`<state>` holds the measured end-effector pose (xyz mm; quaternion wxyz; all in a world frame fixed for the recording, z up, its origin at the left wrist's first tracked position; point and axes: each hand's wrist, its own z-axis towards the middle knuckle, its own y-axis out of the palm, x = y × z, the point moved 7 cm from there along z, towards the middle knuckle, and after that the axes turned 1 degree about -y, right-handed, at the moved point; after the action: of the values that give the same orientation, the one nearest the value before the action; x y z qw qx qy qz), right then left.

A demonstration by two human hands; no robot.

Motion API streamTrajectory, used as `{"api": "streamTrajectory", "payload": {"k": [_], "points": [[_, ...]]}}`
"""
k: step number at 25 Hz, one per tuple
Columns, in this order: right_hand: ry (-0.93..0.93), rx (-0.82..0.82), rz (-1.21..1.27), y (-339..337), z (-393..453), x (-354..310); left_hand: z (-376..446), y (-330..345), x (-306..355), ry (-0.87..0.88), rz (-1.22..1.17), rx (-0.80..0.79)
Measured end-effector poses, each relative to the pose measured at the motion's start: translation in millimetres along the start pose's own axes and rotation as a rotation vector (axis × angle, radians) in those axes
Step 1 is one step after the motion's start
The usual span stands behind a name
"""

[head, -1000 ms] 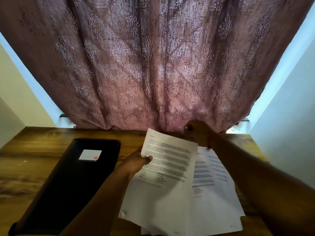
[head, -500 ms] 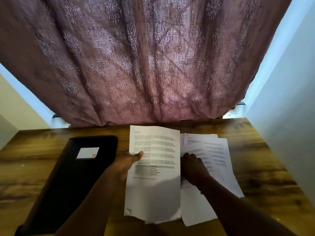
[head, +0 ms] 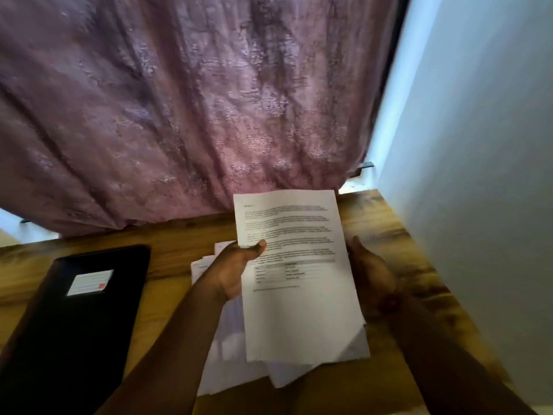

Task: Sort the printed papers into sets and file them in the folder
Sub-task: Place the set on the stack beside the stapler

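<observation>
while left hand (head: 236, 266) grips one printed sheet (head: 294, 274), one black folder (head: 74, 319) closed

Matt white paper sheets (head: 299, 310), glossy wooden table (head: 386, 223) (grain visible), patterned cloth curtain (head: 179, 115).

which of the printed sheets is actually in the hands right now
The top sheet with the paragraphs and small table, pinched by the left hand; the other papers lie loose on the table beneath it.
</observation>
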<state>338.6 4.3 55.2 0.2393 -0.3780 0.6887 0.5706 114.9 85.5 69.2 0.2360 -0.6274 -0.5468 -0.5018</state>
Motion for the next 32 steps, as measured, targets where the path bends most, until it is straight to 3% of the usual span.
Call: {"api": "streamTrajectory", "payload": {"k": [4,8,13,17,21,26,29,32], "points": [[-0.11,0.115,-0.496,-67.5,-21.1,-73.0,20.3,95.3,-21.1,-0.086,-0.144,-0.129],[-0.107,0.415,-1.032,-144.8,-29.8,-109.9,42.3,153.7,-71.6,-0.184,-0.084,-0.015],[-0.011,0.736,-1.333,-201.7,-38.5,-103.8,61.3,188.4,-131.1,-0.318,0.168,0.091],[0.054,0.855,-1.468,-212.0,-47.6,-90.4,75.0,190.7,-140.7,-0.219,0.53,0.129],[0.007,0.855,-1.641,-201.9,-45.2,-87.0,75.5,197.1,-137.3,-0.114,0.725,0.108],[-0.12,0.843,-1.994,-183.5,-39.2,-65.1,78.9,190.9,-131.1,-0.042,0.804,0.163],[-0.319,0.711,-2.008,-154.0,-27.3,-52.1,75.6,176.1,-123.9,0.016,0.906,0.239],[-0.444,0.417,-1.95,-110.7,-8.5,-19.8,61.0,164.2,-114.0,0.289,1.286,0.153]]}}
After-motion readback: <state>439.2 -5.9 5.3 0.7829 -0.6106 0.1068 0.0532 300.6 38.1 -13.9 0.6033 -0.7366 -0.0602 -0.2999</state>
